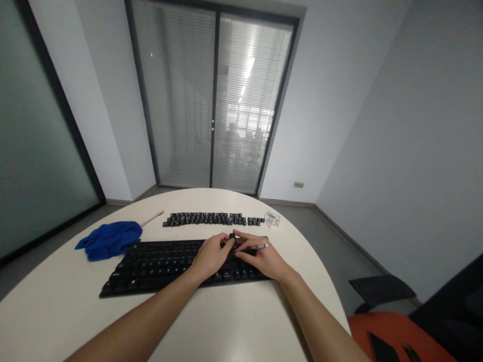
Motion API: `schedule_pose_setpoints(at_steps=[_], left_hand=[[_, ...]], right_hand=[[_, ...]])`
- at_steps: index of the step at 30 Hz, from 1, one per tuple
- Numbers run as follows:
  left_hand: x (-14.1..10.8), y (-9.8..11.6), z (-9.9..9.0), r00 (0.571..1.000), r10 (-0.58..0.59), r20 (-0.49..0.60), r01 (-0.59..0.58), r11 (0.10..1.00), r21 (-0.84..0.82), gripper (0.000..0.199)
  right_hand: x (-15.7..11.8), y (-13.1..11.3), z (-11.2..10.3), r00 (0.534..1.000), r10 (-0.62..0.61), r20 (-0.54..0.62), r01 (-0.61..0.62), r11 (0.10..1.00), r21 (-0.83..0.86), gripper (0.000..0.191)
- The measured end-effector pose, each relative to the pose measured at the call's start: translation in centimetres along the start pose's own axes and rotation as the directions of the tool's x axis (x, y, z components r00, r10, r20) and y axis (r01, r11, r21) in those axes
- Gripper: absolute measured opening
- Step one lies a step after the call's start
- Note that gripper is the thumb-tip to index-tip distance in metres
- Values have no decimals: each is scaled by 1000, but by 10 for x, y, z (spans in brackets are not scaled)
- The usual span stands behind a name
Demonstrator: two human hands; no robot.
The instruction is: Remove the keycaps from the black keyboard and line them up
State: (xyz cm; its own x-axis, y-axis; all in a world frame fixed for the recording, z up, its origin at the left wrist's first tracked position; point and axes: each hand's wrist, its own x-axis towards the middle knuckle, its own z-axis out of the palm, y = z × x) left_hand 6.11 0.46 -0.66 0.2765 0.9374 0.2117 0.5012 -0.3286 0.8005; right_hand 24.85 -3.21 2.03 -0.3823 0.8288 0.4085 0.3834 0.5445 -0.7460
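Note:
A black keyboard (158, 264) lies flat on the table, its right part partly hidden under both hands. My left hand (213, 255) is closed, thumb and index finger pinching a small black keycap (232, 235) just above the keyboard's upper right area. Close beside it, my right hand (262, 259) has its fingers bent, with a slim silver metal tool (261, 246) lodged between them. The right index fingertip reaches to the keycap and seems to touch it. Most of the tool is hidden by the fingers.
Beyond the keyboard, several loose black keycaps (204, 218) stand in rows. A crumpled clear plastic bag (272, 218) lies at their right end. At left are a blue cloth (111, 240) and a thin light stick (153, 217). An orange chair (396, 337) stands right of the round table (211, 327).

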Motion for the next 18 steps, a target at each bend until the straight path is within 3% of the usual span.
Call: schedule_pose_setpoints(at_steps=[5, 11, 18], left_hand=[[3, -8, 4, 1000, 3, 0, -3, 998, -59, 24], [0, -6, 4, 998, 55, -13, -56, 997, -49, 24], [-3, -2, 1, 991, 135, 22, -134, 990, -47, 22]], right_hand=[[1, -1, -3, 995, 8, -97, -12, 999, -45, 17], [3, 5, -12, 960, 124, -253, -166, 974, -152, 34], [5, -1, -2, 986, 142, -89, -158, 964, -214, 27]])
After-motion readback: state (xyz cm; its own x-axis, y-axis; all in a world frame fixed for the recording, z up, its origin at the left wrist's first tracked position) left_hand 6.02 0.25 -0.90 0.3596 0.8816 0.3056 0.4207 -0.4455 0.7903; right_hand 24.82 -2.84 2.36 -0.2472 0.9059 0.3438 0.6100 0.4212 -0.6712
